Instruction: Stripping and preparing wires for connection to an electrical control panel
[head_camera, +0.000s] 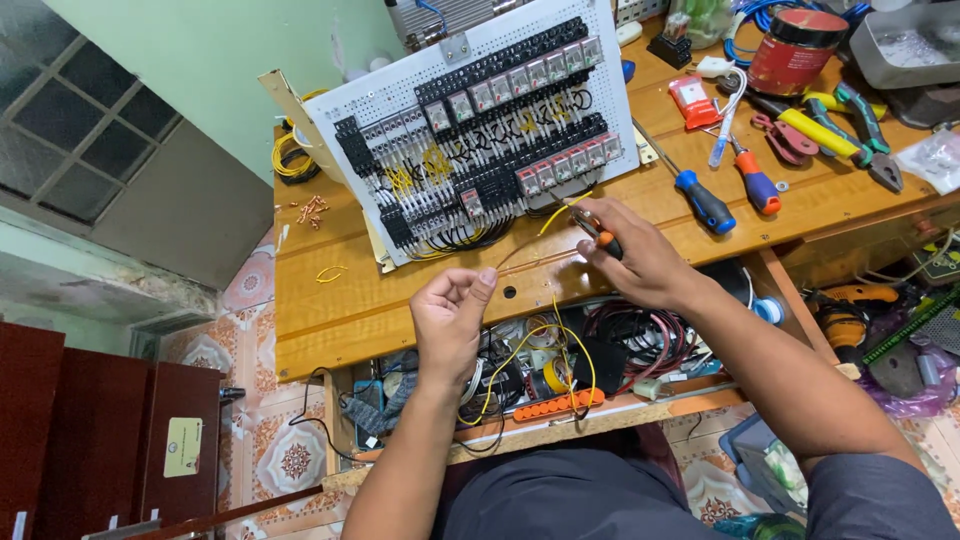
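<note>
My left hand (450, 312) pinches one end of a thin yellow wire (545, 335) between thumb and fingertips over the front edge of the wooden bench (330, 310). My right hand (640, 255) grips a small black-and-orange hand tool (598, 232) closed on the wire's other end. The wire sags in a loop below the bench edge. Just behind my hands lies a white perforated panel (400, 90) packed with rows of relays, black terminal blocks and yellow and black wiring.
Blue-handled (703, 200) and red-handled (757, 186) screwdrivers, yellow-green pliers (835, 130), a red jar (795, 50) and a grey tray (905, 45) lie at the bench's right. Copper lugs (312, 210) sit at the left. An open shelf below holds wire coils and an orange strip (555, 405).
</note>
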